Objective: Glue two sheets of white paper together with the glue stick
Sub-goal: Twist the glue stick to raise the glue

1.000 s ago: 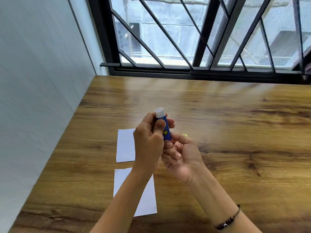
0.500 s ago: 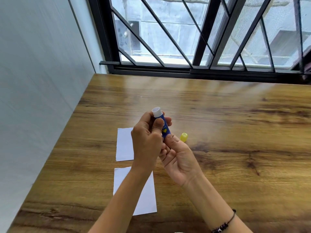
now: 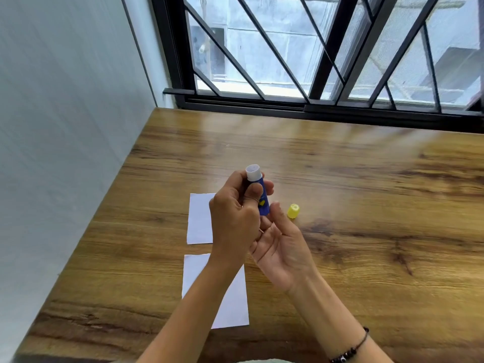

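Observation:
My left hand (image 3: 233, 218) grips a blue glue stick (image 3: 259, 192) upright above the table, its white open end pointing up. Just below and to the right, my right hand (image 3: 281, 247) lies palm up, with fingertips at the stick's lower end. The yellow cap (image 3: 293, 211) rests on the wooden table (image 3: 366, 231) to the right of my hands. Two white paper sheets lie flat: the far sheet (image 3: 199, 218) partly behind my left hand, the near sheet (image 3: 233, 305) under my left forearm.
A grey wall runs along the table's left edge. A black window frame with bars (image 3: 314, 100) closes off the far edge. The bare wood stretches to the right of the cap.
My right hand has opened and dropped a little, uncovering the yellow cap on the table. The glue stick has stayed upright in my left hand.

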A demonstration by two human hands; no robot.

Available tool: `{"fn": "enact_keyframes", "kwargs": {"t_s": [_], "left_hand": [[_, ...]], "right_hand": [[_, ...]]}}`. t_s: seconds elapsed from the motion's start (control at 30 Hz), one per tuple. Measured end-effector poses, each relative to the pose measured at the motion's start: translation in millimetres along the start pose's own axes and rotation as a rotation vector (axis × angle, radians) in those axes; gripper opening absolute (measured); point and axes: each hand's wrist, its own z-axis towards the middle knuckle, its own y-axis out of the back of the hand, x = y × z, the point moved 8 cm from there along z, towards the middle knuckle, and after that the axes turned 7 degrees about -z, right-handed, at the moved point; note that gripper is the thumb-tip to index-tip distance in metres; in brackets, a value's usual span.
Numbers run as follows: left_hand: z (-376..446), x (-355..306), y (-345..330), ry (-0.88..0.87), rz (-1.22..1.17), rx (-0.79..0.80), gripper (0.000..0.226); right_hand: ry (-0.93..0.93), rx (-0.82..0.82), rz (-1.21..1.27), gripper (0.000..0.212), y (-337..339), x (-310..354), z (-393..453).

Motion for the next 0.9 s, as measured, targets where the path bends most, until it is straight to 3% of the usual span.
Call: {"fn": "enact_keyframes", "kwargs": {"t_s": [0.2,0.37,0.57,0.9], "left_hand": [[-1.2,1.4,4.6,0.029,-0.004,-0.019,0.024],[-2.2,3.5,2.3,0.036,0.0,-0.001,0.026],[-5.8,0.4,-6.8,0.02,0.002,0.015,0.024],[-1.6,3.6,-0.2,0.011,0.008,0.025,0.025]], "right_hand": [[0.09,-0.013,-0.069,0.018,4.7,-0.4,1.6],[-0.049,-0.086,0.001,0.032,8.8,-8.6,1.6],[-0.157,-0.028,0.111,0.046,2.3,-10.7,0.0],[-0.01,-0.022,0.036,0.03,9.9,-5.9,1.7]]}}
